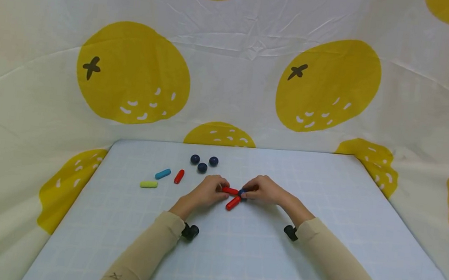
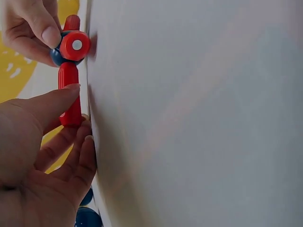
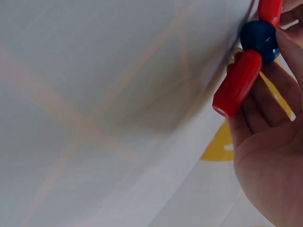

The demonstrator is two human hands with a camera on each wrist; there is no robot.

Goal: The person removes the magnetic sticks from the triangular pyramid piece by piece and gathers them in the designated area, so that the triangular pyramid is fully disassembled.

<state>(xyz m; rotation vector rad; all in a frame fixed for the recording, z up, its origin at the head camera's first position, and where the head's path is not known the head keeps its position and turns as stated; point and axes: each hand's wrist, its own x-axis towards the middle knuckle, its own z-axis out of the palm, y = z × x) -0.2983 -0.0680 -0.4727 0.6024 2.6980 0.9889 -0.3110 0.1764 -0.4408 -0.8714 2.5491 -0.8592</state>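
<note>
Near the middle of the table, a dark blue ball (image 1: 242,194) joins red toy rods like those of a magnetic building set. My left hand (image 1: 209,190) pinches one red rod (image 2: 70,94) between thumb and fingers, with that rod's end against the ball. On the other side, my right hand (image 1: 265,190) grips the blue ball (image 3: 259,40) with thumb and fingertips. A second red rod (image 1: 233,203) sticks out from the ball toward the near side, its white-dotted end facing the left wrist camera. Beyond the ball, a further red piece (image 2: 72,21) shows partly hidden.
Left of my hands lie a loose red rod (image 1: 179,176), a blue rod (image 1: 163,173) and a yellow-green rod (image 1: 148,184). Three dark blue balls (image 1: 202,168) sit farther back. A fruit-print cloth (image 1: 230,90) hangs behind the pale table (image 1: 235,261).
</note>
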